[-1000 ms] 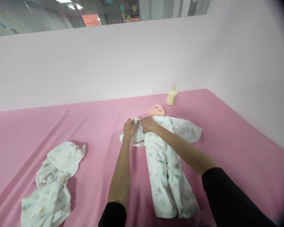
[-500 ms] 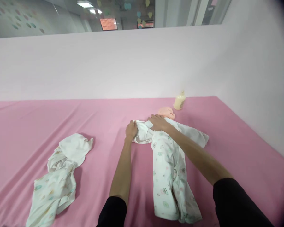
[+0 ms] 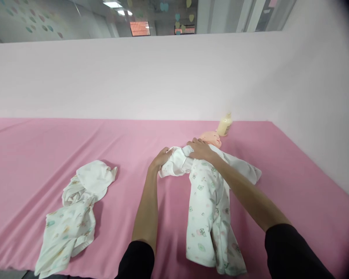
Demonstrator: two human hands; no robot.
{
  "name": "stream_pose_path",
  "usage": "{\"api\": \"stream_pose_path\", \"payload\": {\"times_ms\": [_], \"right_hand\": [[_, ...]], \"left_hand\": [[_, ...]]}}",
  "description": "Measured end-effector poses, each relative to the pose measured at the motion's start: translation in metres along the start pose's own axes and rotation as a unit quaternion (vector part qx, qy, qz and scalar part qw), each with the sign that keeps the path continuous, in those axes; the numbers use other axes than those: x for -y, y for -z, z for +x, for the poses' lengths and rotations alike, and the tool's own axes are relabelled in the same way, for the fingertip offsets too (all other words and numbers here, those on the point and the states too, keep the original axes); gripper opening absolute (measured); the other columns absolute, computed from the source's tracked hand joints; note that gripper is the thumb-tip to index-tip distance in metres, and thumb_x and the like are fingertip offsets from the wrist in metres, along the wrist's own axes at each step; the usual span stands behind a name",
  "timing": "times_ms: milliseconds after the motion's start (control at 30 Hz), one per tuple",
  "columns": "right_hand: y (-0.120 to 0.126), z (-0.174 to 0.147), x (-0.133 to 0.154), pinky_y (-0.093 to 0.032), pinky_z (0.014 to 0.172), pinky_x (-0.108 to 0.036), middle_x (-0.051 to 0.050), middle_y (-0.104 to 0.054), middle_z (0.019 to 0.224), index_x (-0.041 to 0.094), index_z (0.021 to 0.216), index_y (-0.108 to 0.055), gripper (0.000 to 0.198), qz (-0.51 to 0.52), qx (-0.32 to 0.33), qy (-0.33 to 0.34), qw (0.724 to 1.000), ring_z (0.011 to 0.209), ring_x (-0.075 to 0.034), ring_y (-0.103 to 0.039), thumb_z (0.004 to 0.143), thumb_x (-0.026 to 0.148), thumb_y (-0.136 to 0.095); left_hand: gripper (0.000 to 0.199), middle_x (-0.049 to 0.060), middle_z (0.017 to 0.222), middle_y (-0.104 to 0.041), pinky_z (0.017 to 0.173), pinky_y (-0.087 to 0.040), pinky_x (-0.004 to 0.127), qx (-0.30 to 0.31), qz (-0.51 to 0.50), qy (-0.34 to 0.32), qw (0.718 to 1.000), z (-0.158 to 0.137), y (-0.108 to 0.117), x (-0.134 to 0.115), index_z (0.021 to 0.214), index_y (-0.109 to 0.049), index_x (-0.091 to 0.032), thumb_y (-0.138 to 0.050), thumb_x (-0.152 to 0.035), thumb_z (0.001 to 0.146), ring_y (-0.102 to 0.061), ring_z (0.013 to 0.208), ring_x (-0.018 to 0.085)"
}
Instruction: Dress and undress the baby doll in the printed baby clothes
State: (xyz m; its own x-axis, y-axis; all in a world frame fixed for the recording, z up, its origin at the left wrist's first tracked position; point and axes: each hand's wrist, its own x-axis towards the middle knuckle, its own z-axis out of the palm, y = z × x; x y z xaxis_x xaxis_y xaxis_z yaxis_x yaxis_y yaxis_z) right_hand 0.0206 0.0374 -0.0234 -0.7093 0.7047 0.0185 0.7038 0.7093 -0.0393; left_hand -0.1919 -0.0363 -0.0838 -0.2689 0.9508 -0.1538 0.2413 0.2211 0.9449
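A baby doll lies on its back, its head (image 3: 211, 138) pointing to the wall and its body covered by a white printed baby romper (image 3: 205, 201). My left hand (image 3: 163, 158) is closed on the romper's sleeve (image 3: 177, 162) on the left, which is bunched up. Across the upper chest reaches my right hand (image 3: 200, 148), its fingers on the white cloth near the shoulder and just below the doll's head. The other sleeve (image 3: 244, 167) lies stretched out to the right. Whether the doll's arm is inside the left sleeve is hidden.
A second set of printed baby clothes (image 3: 78, 209) lies crumpled at the left on the pink sheet (image 3: 128, 174). Behind the doll's head stands a pale yellow pump bottle (image 3: 224, 124). A white wall (image 3: 119, 81) with a window above closes off the back.
My left hand has shifted its hold on the sleeve, which is now more bunched toward the shoulder. My right hand stays near the shoulder. The view has turned slightly left.
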Motion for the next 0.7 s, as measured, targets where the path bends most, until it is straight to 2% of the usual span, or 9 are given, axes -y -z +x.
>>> {"api": "stream_pose_path", "payload": {"times_ms": [100,200,400,567,700], "right_hand": [[-0.003,0.005,0.005,-0.041,0.093,-0.048,-0.017,-0.056,0.123,0.016,0.127,-0.057,0.043,-0.021,-0.006,0.02,1.0,0.112,-0.036,-0.053,0.085,0.021,-0.054],[-0.007,0.012,0.015,-0.04,0.095,-0.044,-0.016,-0.06,0.122,0.014,0.124,-0.057,0.043,-0.034,-0.008,0.059,0.998,0.112,-0.033,-0.054,0.082,0.018,-0.058],[-0.014,0.023,0.034,-0.039,0.095,-0.038,-0.015,-0.064,0.12,0.012,0.121,-0.056,0.039,-0.041,-0.013,0.108,0.993,0.112,-0.028,-0.057,0.082,0.019,-0.058],[-0.016,0.02,0.038,-0.038,0.095,-0.038,-0.016,-0.066,0.117,0.012,0.12,-0.057,0.035,-0.049,-0.035,0.097,0.993,0.111,-0.029,-0.059,0.086,0.02,-0.055],[-0.014,0.017,0.037,-0.037,0.095,-0.04,-0.018,-0.065,0.118,0.011,0.131,-0.052,0.047,-0.057,-0.05,0.089,0.993,0.11,-0.031,-0.059,0.086,0.023,-0.058]], "left_hand": [[0.031,-0.003,0.07,-0.05,0.053,-0.037,0.02,-0.01,-0.029,-0.03,0.999,-0.003,-0.001,-0.003,0.085,-0.051,-0.019,-0.06,-0.048,0.089,-0.047,0.06,0.009],[0.029,-0.003,0.07,-0.048,0.053,-0.036,0.019,-0.024,-0.049,-0.053,0.997,-0.002,-0.003,-0.004,0.085,-0.05,-0.019,-0.058,-0.047,0.09,-0.044,0.06,0.008],[0.028,-0.003,0.072,-0.049,0.056,-0.039,0.019,-0.026,-0.056,-0.07,0.996,0.002,-0.004,-0.001,0.087,-0.051,-0.019,-0.056,-0.047,0.089,-0.047,0.063,0.01],[0.023,-0.003,0.071,-0.049,0.058,-0.039,0.021,-0.058,-0.008,-0.067,0.996,0.006,0.0,0.006,0.085,-0.05,-0.02,-0.05,-0.042,0.093,-0.047,0.062,0.011],[0.024,-0.002,0.071,-0.05,0.063,-0.036,0.023,-0.126,0.076,-0.055,0.988,0.009,0.011,0.017,0.078,-0.047,-0.019,-0.048,-0.036,0.094,-0.046,0.066,0.012]]}}
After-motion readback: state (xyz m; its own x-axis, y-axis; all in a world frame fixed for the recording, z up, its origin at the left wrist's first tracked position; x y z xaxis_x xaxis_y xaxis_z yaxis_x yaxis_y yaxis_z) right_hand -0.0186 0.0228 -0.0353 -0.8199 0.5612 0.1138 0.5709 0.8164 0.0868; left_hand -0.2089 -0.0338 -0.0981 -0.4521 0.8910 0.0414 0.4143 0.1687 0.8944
